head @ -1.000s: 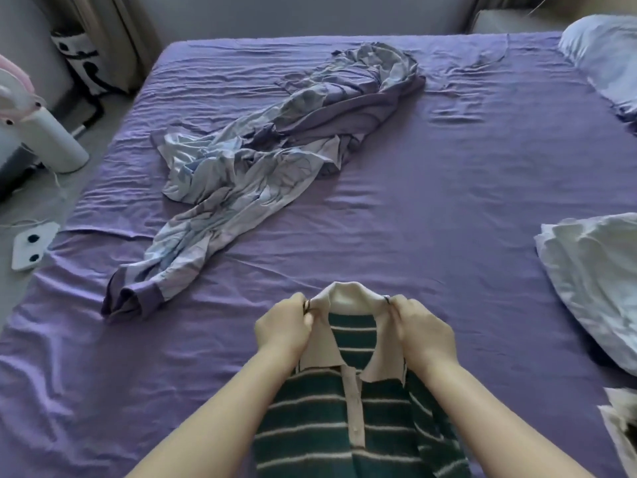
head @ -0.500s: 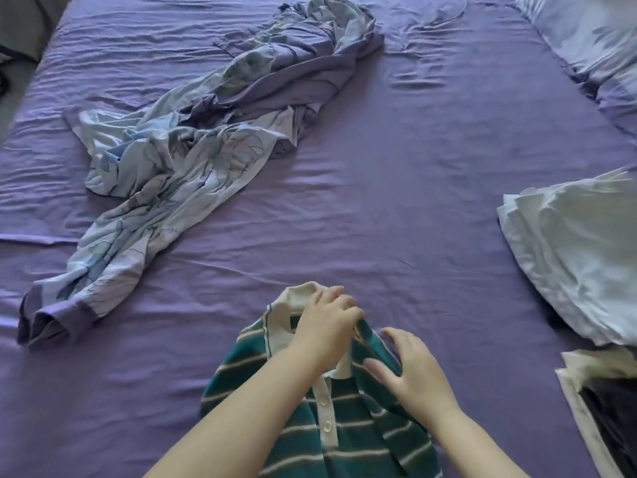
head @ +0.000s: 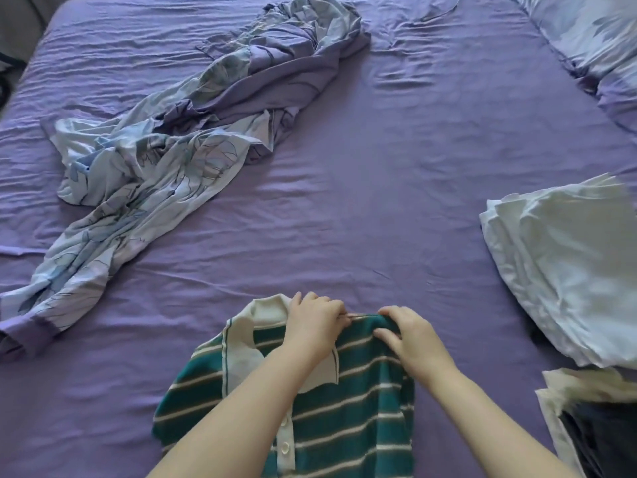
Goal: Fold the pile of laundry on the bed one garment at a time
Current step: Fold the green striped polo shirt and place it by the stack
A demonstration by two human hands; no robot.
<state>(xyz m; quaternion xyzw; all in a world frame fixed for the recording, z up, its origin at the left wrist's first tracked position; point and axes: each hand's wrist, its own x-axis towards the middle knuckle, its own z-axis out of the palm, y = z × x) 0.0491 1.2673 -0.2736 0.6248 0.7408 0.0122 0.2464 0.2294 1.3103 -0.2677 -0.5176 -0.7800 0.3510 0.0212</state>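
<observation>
A green polo shirt with cream stripes and a cream collar lies on the purple bed sheet near the front edge. My left hand pinches the shirt's top edge by the collar. My right hand grips the folded green shoulder just to the right of it. The two hands almost touch. A crumpled pale blue and purple floral garment stretches across the left half of the bed.
A folded white garment lies at the right edge. Below it sits a dark garment with a cream one. Pillows lie at the back right. Bare sheet runs down the middle of the bed.
The right shoulder of the shirt has been folded inward. My right hand moved up to the top edge beside my left hand. The camera tilted down and nearer.
</observation>
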